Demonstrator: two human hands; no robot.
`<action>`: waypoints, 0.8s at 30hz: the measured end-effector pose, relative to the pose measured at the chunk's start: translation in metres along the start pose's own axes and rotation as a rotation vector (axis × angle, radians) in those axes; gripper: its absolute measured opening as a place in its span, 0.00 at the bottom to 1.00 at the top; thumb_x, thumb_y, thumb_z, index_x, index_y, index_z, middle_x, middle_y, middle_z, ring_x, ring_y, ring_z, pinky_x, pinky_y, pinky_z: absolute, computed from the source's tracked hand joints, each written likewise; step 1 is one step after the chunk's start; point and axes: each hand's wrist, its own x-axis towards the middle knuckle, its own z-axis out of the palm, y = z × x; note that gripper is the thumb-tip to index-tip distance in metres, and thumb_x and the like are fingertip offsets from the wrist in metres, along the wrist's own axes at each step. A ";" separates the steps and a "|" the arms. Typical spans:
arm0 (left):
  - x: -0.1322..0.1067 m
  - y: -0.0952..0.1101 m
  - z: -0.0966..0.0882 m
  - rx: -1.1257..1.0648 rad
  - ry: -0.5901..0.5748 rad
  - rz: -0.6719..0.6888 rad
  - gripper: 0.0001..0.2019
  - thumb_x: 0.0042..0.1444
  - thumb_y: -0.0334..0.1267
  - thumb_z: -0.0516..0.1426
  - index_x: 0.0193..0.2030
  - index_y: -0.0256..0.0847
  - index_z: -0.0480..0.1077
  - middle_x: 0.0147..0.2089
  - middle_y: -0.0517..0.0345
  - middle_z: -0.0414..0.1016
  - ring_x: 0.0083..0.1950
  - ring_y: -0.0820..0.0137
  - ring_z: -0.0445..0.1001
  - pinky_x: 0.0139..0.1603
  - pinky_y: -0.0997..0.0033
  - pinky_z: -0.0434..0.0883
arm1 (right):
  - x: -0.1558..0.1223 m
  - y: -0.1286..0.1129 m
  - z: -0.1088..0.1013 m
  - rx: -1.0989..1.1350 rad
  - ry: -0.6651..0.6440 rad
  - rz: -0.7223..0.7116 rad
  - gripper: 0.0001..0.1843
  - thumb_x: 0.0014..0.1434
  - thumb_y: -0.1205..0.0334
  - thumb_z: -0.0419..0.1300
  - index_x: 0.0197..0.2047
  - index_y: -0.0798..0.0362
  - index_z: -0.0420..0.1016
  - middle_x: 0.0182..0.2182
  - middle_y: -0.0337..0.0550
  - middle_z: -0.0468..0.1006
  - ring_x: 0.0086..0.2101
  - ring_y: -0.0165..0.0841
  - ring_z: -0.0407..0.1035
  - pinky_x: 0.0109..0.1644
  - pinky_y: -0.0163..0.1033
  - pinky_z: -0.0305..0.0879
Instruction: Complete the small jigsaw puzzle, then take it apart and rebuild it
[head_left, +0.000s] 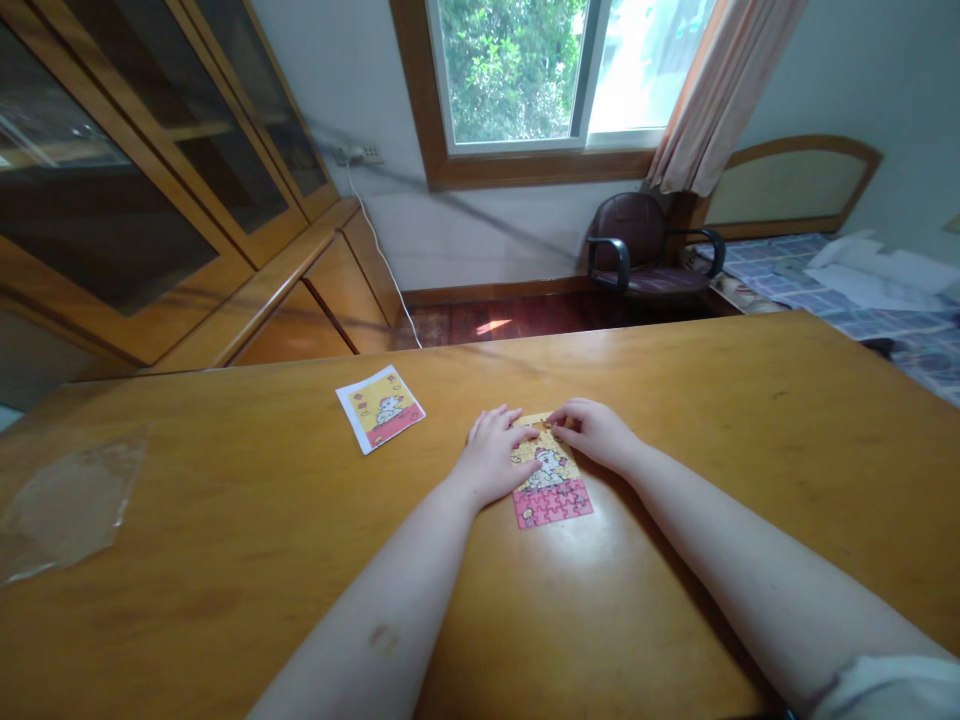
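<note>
A jigsaw puzzle (551, 500) lies on the wooden table in front of me, with a pink lower part and a white cartoon animal on yellow above. Near its top edge is a darker gap where the tray's backing shows. My left hand (496, 455) rests over the puzzle's left side, fingers spread, thumb on the picture. At the upper right corner, my right hand (592, 432) has its thumb and fingers pinched together on what looks like a small puzzle piece, mostly hidden by the fingertips. Left of the hands sits a reference picture card (382, 408) showing the same design.
A clear plastic bag (71, 500) lies flat at the left of the table (675, 600). Beyond the far edge are a glass-door cabinet (172, 150), an office chair (637, 245), a window with a curtain, and a bed (862, 280) at right.
</note>
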 end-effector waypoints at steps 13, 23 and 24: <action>0.000 0.001 -0.001 0.004 -0.014 -0.002 0.20 0.52 0.49 0.60 0.53 0.54 0.73 0.65 0.55 0.63 0.69 0.55 0.53 0.70 0.45 0.46 | 0.000 0.001 0.001 0.016 0.016 -0.010 0.06 0.56 0.64 0.60 0.37 0.51 0.78 0.30 0.40 0.75 0.31 0.31 0.66 0.36 0.36 0.62; -0.002 0.003 -0.004 -0.010 -0.007 0.007 0.20 0.53 0.48 0.59 0.54 0.53 0.72 0.65 0.54 0.62 0.69 0.55 0.54 0.69 0.44 0.47 | -0.001 0.003 -0.005 0.036 0.010 -0.053 0.09 0.58 0.65 0.57 0.38 0.52 0.78 0.30 0.41 0.74 0.30 0.30 0.66 0.37 0.36 0.63; -0.002 0.003 -0.004 -0.016 -0.004 0.011 0.19 0.54 0.48 0.59 0.53 0.54 0.72 0.65 0.55 0.62 0.69 0.55 0.54 0.69 0.44 0.47 | -0.002 0.003 -0.006 0.045 -0.007 -0.066 0.08 0.57 0.65 0.57 0.37 0.52 0.79 0.31 0.40 0.74 0.29 0.30 0.66 0.36 0.36 0.63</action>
